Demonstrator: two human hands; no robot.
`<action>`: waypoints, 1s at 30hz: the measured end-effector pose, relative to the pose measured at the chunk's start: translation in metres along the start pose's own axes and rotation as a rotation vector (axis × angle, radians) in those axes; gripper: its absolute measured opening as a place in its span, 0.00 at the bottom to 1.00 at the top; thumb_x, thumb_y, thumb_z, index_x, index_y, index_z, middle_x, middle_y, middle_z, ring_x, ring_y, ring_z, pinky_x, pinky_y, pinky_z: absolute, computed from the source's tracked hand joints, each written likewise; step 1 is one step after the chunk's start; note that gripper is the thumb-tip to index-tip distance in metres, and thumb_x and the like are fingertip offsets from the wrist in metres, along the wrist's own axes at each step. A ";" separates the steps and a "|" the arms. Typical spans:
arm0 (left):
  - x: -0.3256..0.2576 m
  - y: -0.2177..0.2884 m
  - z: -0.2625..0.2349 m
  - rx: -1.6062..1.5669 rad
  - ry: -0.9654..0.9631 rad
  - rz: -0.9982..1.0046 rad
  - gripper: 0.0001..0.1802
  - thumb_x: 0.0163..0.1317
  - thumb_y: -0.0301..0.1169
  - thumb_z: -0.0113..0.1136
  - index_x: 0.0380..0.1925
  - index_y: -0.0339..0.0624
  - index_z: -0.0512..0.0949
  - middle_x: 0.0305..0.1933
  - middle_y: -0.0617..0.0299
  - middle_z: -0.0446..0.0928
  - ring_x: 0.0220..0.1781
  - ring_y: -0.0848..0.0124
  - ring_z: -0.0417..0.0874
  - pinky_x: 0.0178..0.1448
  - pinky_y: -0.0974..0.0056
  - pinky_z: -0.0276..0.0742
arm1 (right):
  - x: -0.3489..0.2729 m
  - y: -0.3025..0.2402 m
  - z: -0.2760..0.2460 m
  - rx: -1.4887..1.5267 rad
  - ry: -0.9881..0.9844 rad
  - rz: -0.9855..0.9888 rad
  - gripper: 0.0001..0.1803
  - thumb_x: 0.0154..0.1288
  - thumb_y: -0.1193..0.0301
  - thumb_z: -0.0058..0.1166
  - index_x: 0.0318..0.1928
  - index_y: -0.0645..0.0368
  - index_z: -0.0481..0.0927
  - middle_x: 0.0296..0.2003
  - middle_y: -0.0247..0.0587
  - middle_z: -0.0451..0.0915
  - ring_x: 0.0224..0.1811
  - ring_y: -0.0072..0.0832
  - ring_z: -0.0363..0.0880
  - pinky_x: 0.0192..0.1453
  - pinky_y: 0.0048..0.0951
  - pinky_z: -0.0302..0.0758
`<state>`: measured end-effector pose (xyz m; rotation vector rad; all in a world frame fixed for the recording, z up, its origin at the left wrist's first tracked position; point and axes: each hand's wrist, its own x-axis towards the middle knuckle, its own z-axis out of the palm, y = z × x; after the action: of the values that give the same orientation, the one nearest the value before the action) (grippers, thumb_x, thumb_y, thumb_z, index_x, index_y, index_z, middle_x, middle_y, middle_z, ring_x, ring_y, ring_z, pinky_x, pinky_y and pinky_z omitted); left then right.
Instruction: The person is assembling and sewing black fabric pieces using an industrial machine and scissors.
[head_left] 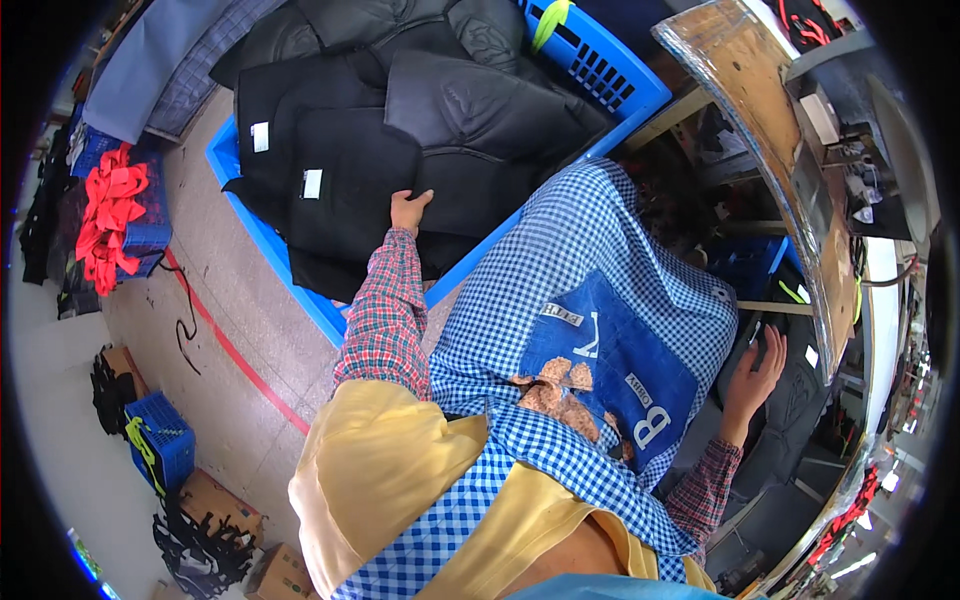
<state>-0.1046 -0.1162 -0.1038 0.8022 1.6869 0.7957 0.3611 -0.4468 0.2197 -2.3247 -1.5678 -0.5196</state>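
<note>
Grey concrete floor (215, 400) runs under everything, crossed by a red painted line (235, 355), with small blue crates (160, 440) and cardboard boxes (215, 505) scattered along it. On that floor stands a large blue plastic bin (300, 290) heaped with black padded garment pieces (400, 130).

The left hand (408, 209), at the end of a red plaid sleeve (385, 310), lies on top of the heap. Its fingers (420, 197) rest flat and loosely spread on the dark fabric; whether they pinch any of it cannot be told. The pieces under and beyond the fingers are matte black, quilted and softly creased, stacked in overlapping layers, and two of them, off to the far side of the fingers, carry small white tags (312, 183).

The right hand (755, 375) is held low beside a blue checked apron (600, 300), fingers (772, 345) extended and apart, grasping nothing, resting on or just above another dark garment (800, 400). Past those fingers rises the worn wooden edge of a table (770, 130) with a sewing machine (880, 170) on it.

Well away from the left fingers, a pile of red straps (110, 215) sits on a blue crate (150, 235).
</note>
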 end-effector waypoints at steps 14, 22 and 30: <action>-0.291 0.329 0.031 -0.412 -0.840 0.618 0.11 0.63 0.25 0.58 0.43 0.34 0.81 0.38 0.62 0.81 0.37 0.79 0.80 0.44 0.75 0.76 | 0.096 -0.220 -0.025 0.785 -0.055 -0.352 0.44 0.49 0.63 0.69 0.64 0.64 0.62 0.62 0.53 0.66 0.66 0.47 0.64 0.67 0.42 0.61; -0.321 0.364 0.074 0.337 -0.060 1.805 0.16 0.58 0.38 0.64 0.40 0.38 0.81 0.28 0.58 0.71 0.27 0.61 0.73 0.38 0.63 0.72 | 0.116 -0.176 -0.043 1.482 -0.154 0.105 0.19 0.67 0.70 0.54 0.56 0.65 0.73 0.45 0.37 0.80 0.48 0.21 0.76 0.53 0.23 0.72; -0.309 0.423 0.163 0.286 -0.757 1.489 0.18 0.62 0.41 0.61 0.38 0.33 0.81 0.30 0.54 0.82 0.32 0.71 0.82 0.40 0.68 0.75 | 0.134 -0.143 -0.034 2.012 -0.207 0.490 0.23 0.67 0.70 0.54 0.59 0.65 0.67 0.51 0.45 0.76 0.51 0.30 0.78 0.54 0.30 0.77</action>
<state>0.1721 -0.1186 0.3695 2.2701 0.2922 0.9606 0.2698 -0.2990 0.3155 -0.9084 -0.6019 1.0132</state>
